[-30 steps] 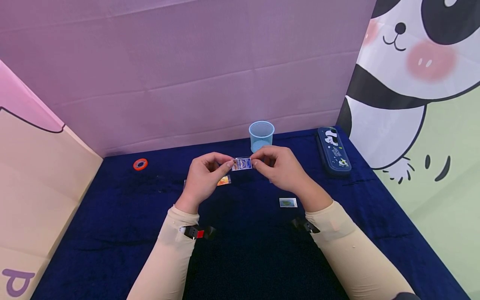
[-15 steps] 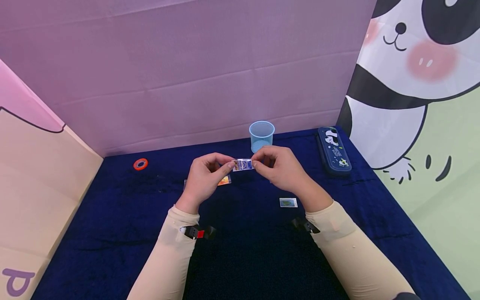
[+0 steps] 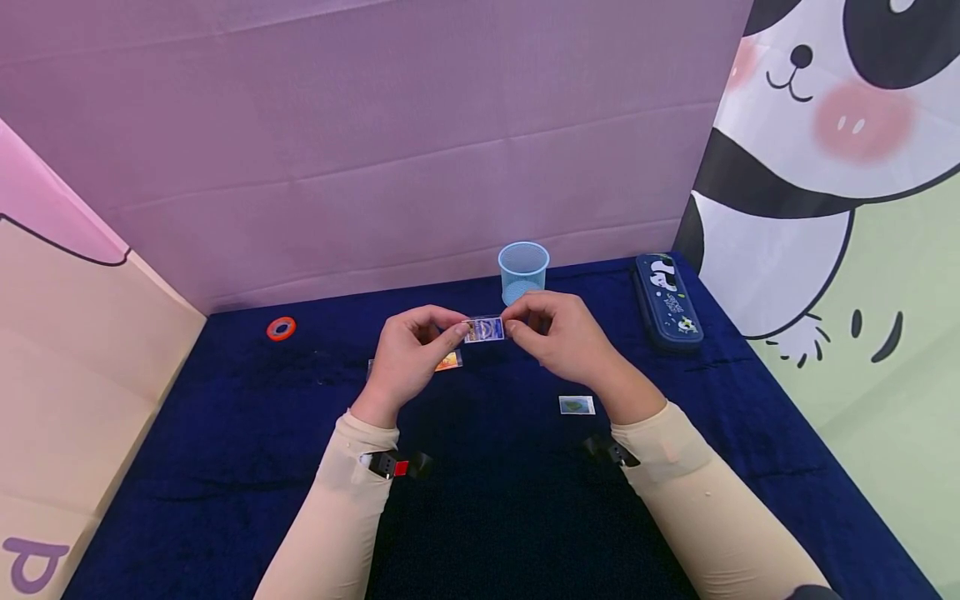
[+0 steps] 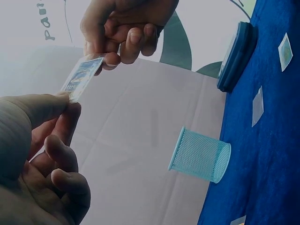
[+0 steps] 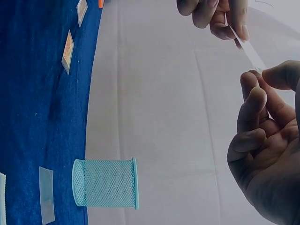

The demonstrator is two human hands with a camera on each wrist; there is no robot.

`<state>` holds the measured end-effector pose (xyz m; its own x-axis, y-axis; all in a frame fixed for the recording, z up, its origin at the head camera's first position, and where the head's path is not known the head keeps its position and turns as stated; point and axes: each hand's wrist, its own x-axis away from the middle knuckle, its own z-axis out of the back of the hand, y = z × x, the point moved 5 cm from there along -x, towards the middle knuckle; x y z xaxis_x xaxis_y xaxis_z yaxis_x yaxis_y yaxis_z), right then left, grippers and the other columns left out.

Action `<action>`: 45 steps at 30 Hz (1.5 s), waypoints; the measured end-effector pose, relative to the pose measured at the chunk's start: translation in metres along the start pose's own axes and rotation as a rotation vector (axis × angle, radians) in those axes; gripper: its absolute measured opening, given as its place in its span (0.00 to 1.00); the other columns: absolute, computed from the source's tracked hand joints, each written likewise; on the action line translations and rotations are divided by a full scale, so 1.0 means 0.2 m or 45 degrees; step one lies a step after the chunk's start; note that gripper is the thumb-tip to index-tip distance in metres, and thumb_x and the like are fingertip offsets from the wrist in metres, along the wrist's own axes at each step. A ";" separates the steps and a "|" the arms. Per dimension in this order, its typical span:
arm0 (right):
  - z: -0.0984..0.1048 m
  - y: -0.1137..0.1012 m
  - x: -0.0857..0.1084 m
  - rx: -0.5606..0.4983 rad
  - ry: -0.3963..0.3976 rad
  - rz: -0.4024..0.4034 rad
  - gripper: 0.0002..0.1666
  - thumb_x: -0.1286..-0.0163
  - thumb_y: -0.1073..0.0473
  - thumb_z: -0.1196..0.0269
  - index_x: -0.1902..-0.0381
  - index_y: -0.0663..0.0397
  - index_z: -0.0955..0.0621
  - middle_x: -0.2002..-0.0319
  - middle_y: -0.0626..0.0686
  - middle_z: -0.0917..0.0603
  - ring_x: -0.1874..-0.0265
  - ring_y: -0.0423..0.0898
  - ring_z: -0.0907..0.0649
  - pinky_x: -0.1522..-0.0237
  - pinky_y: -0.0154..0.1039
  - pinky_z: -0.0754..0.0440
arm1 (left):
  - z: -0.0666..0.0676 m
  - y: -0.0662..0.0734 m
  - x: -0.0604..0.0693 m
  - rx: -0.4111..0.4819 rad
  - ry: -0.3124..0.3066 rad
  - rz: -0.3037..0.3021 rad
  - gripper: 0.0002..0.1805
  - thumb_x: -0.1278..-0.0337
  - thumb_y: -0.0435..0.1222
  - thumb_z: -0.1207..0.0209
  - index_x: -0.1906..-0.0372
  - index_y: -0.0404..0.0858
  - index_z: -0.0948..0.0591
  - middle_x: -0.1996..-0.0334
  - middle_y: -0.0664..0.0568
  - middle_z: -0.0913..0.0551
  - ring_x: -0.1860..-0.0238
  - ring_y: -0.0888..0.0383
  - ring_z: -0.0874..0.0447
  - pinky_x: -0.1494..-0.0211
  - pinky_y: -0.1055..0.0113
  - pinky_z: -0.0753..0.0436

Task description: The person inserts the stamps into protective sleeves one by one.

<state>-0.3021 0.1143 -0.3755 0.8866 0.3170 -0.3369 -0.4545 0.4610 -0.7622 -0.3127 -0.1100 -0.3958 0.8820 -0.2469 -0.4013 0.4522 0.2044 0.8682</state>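
Note:
Above the table, my left hand (image 3: 408, 354) and right hand (image 3: 562, 342) hold a small blue stamp (image 3: 483, 329) in a clear plastic sleeve. Each hand pinches one end between thumb and forefinger. The left wrist view shows the printed side of the sleeved stamp (image 4: 80, 79) at a slant; the right wrist view catches it nearly edge-on. An orange sleeved stamp (image 3: 450, 361) lies on the cloth, partly behind my left hand. A green-blue stamp (image 3: 576, 405) with a white border lies left of my right wrist. A clear sleeve (image 4: 258, 107) is mostly hidden by my right hand in the head view.
A light blue mesh pen cup (image 3: 523, 271) stands at the back, just beyond my hands. The dark blue panda pencil case (image 3: 669, 302) lies at the back right. An orange-red ring (image 3: 281, 328), like a tape roll, lies far left on the dark blue cloth (image 3: 225, 433).
The sleeved stamp tilts slightly between my fingertips; a glare on it half a second ago is gone. Both hands stay in nearly the same place.

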 end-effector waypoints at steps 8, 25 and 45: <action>0.00 -0.01 0.00 -0.024 -0.005 0.005 0.07 0.22 0.57 0.35 0.52 0.47 0.12 0.67 0.51 0.20 0.75 0.51 0.21 0.79 0.41 0.20 | 0.00 0.00 0.00 -0.015 0.006 0.005 0.08 0.30 0.43 0.32 0.56 0.45 0.09 0.66 0.52 0.15 0.75 0.50 0.28 0.75 0.67 0.29; -0.01 -0.01 0.00 0.061 0.000 0.040 0.05 0.25 0.62 0.33 0.57 0.48 0.12 0.68 0.48 0.20 0.72 0.48 0.23 0.72 0.41 0.24 | -0.01 0.01 0.00 -0.021 -0.001 0.012 0.07 0.30 0.42 0.32 0.56 0.44 0.09 0.68 0.52 0.16 0.75 0.51 0.28 0.75 0.67 0.29; 0.00 0.01 -0.01 0.047 -0.017 -0.014 0.06 0.23 0.56 0.35 0.52 0.44 0.13 0.69 0.51 0.20 0.79 0.49 0.20 0.80 0.43 0.19 | -0.01 0.00 0.00 -0.016 0.006 0.016 0.08 0.31 0.42 0.31 0.56 0.44 0.09 0.69 0.51 0.17 0.76 0.50 0.30 0.77 0.66 0.31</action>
<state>-0.3039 0.1146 -0.3761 0.8903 0.3230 -0.3210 -0.4480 0.4947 -0.7447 -0.3124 -0.1078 -0.3975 0.8882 -0.2401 -0.3917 0.4427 0.2194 0.8694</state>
